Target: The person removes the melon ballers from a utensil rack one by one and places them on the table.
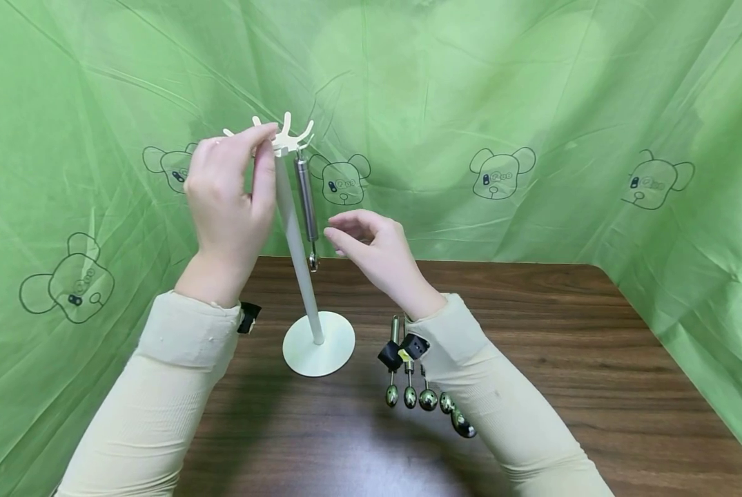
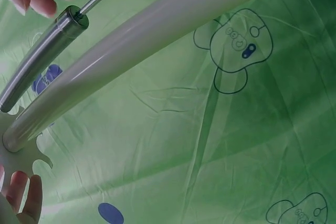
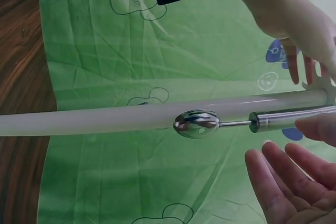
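Note:
A white stand with a round base and a ring of upturned hooks stands on the table. My left hand pinches the hooked top between thumb and forefinger. From a hook on the right hangs a steel scoop, its handle up and its small rounded bowl down beside the pole. My right hand is just right of the scoop's lower end, fingers loosely bent and thumb apart. In the right wrist view the thumb overlaps the handle, with the other fingers spread below it.
Several more steel scoops lie in a row on the brown wooden table, partly hidden under the right forearm. A green cloth printed with bear faces surrounds the table at the back and sides.

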